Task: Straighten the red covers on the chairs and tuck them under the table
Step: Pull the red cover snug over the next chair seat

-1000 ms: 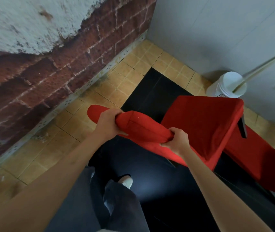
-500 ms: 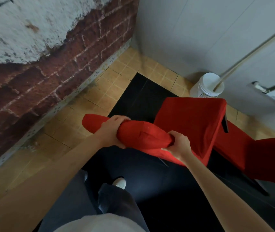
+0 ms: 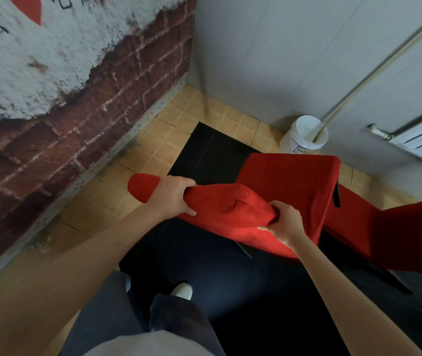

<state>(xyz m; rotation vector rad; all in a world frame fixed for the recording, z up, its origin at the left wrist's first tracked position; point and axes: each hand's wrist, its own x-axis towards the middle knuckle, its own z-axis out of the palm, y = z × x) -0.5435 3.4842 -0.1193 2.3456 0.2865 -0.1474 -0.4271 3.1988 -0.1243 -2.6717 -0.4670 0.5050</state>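
The red cover (image 3: 233, 209) sits over the top of a chair back just in front of the person, its cloth bunched and creased between the two hands rather than lying flat. The left hand (image 3: 172, 199) grips the top rail through the fabric near its left end, fingers wrapped over the far side. The right hand (image 3: 285, 222) pinches a gathered fold of cloth at the right end of the rail, thumb and fingers closed on it. Below, the cover runs on over the seat (image 3: 289, 183), which looks smoother.

The cloth looks soft, light and a little napped, so it should slide over the frame without much force but will wrinkle wherever it is squeezed. A hold at the two upper corners, pulling outward and down along the seams, would likely flatten it better than a grip in the middle.

A second red-covered chair (image 3: 410, 235) stands just to the right. Both chairs rest on a black mat (image 3: 230, 273) laid over tan floor tiles (image 3: 138, 155). A white bucket (image 3: 305, 137) stands in the far corner by the grey wall, a brick wall (image 3: 76, 98) runs on the left.
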